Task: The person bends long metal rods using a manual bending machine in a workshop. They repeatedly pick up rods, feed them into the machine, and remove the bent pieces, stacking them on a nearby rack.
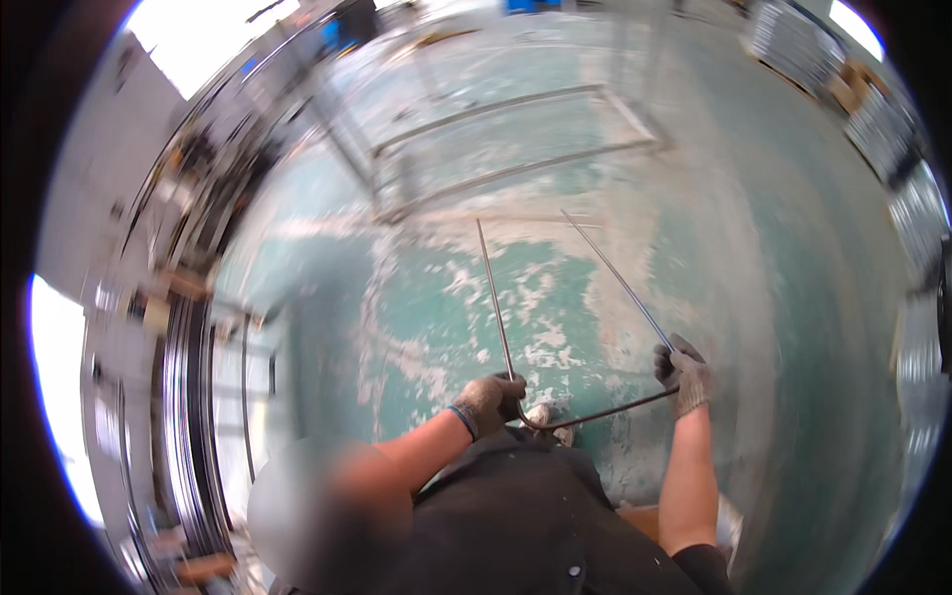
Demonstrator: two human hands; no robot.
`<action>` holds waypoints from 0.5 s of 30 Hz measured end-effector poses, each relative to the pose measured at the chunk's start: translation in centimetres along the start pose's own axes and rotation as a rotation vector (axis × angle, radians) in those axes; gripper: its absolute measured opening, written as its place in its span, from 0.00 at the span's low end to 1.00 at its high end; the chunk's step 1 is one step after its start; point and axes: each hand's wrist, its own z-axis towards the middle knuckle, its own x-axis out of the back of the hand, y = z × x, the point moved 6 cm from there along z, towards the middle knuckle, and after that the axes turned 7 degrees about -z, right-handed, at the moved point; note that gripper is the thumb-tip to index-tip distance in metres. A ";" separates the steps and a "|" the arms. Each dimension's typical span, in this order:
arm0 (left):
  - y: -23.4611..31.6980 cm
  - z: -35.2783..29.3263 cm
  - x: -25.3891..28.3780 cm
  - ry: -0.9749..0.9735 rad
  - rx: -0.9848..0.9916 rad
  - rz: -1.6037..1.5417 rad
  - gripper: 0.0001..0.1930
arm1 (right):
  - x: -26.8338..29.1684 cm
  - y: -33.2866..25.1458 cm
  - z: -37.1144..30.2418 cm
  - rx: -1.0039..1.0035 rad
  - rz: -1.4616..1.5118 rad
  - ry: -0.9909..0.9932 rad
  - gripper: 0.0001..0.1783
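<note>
A thin metal rod bent into a wide U (613, 409) is held in front of my body, its two long legs pointing away over the floor. My left hand (493, 398), in a grey work glove, is closed round the left leg just above its curved corner. The other corner is partly hidden by my gloved right hand (684, 375), whose fingers wrap the rod where the right leg meets the crosspiece. Both far ends of the rod are free.
Ahead on the worn green floor (555, 283) stands a metal frame (496, 178) with a rectangular base. Racks of long metal bars (188, 416) line the left side. Wrapped stacks (793, 45) stand along the right edge. A cardboard box (645, 520) sits near my right forearm.
</note>
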 end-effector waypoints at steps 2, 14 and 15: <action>2.9 -3.0 3.8 -0.014 -0.136 -0.241 0.04 | -8.1 1.8 3.2 -0.076 0.034 -0.112 0.24; 19.1 -20.7 23.5 -0.044 -0.979 -0.756 0.10 | -61.8 25.7 3.9 -0.673 0.224 -1.002 0.30; 20.7 -21.6 25.0 -0.008 -1.005 -0.745 0.10 | -64.9 28.6 3.0 -0.718 0.215 -0.961 0.35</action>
